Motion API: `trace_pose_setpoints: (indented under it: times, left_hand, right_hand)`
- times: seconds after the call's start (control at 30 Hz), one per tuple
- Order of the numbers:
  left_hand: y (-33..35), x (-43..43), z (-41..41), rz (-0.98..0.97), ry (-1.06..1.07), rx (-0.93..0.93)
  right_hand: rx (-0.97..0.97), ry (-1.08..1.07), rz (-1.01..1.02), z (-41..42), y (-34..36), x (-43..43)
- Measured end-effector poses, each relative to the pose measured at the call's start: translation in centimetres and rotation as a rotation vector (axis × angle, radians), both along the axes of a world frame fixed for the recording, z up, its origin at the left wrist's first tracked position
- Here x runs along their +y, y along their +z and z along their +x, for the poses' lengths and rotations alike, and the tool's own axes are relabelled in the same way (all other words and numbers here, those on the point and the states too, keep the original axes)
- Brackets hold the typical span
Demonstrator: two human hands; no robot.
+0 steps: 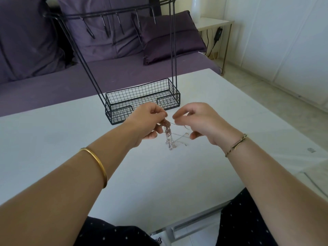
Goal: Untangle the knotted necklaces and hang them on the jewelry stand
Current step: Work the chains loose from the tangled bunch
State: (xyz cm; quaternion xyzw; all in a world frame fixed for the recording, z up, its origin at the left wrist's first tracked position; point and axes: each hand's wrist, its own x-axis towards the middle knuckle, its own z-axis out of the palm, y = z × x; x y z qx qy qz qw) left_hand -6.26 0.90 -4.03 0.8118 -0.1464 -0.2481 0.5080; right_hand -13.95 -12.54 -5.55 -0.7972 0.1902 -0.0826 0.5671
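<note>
The left hand (145, 121) pinches a knotted clump of thin silver and pink chain necklaces (168, 137), which dangles between both hands above the white table (71, 139). Just beside it, the right hand (202, 121) pinches one fine strand of the clump. The black wire jewelry stand (138, 93) stands just beyond the fingers.

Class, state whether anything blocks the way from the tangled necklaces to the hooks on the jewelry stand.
Nothing visible does. The tangled necklaces hang from the left hand and right hand, just in front of the jewelry stand. Its hooks sit higher on the top bar, with only open air between.
</note>
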Motion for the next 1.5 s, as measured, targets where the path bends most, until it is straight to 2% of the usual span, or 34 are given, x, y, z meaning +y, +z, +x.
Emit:
trace_pose_setpoints:
  times: [0.1,0.23,0.57,0.73,0.97,1.2,1.5]
  left_hand:
    - [0.1,-0.1,0.0,-0.025,0.026,-0.026]
    - [0.1,-0.1,0.0,-0.03,0.046,-0.059]
    - [0.0,-0.3,-0.2,0.041,-0.002,-0.018]
    - [0.1,-0.2,-0.1,0.057,-0.05,0.026]
    - [0.3,-0.5,-0.4,0.062,-0.132,0.025]
    - [0.1,-0.2,0.0,0.007,0.053,-0.011]
    - [0.3,-0.5,0.1,-0.093,0.135,0.023]
  right_hand:
    - [0.043,0.117,-0.073,-0.2,-0.1,0.1]
    - [-0.002,0.097,-0.093,-0.2,0.0,0.2]
    - [-0.1,-0.263,0.336,0.6,0.0,-0.2]
    - [-0.092,-0.301,0.473,0.6,0.0,-0.8]
    - [-0.078,-0.249,0.375,0.4,0.0,-0.9]
    - [-0.02,-0.112,0.293,0.1,0.3,-0.8]
    - [0.097,-0.008,0.153,0.0,0.0,-0.7]
